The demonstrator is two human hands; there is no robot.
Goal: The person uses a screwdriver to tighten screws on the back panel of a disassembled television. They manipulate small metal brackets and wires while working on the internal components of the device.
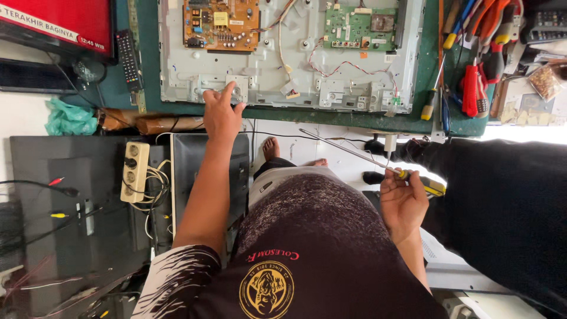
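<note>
My left hand (221,112) reaches forward, fingers spread, and presses on the lower edge of an opened flat-screen set's grey metal back panel (354,88) on the green bench. An orange circuit board (220,23) and a green circuit board (360,26) are mounted on the panel, joined by thin wires. My right hand (403,204) hangs back by my side, closed around the yellow-and-black handle of a long-shafted screwdriver (354,155). The shaft points up and left toward the panel without touching it.
Several pliers and screwdrivers (475,71) lie at the bench's right end. A remote control (129,59) lies at the left, beside a lit screen (56,23). A power strip (134,171) with cables rests on dark panels below. A person in dark clothing (508,207) stands right.
</note>
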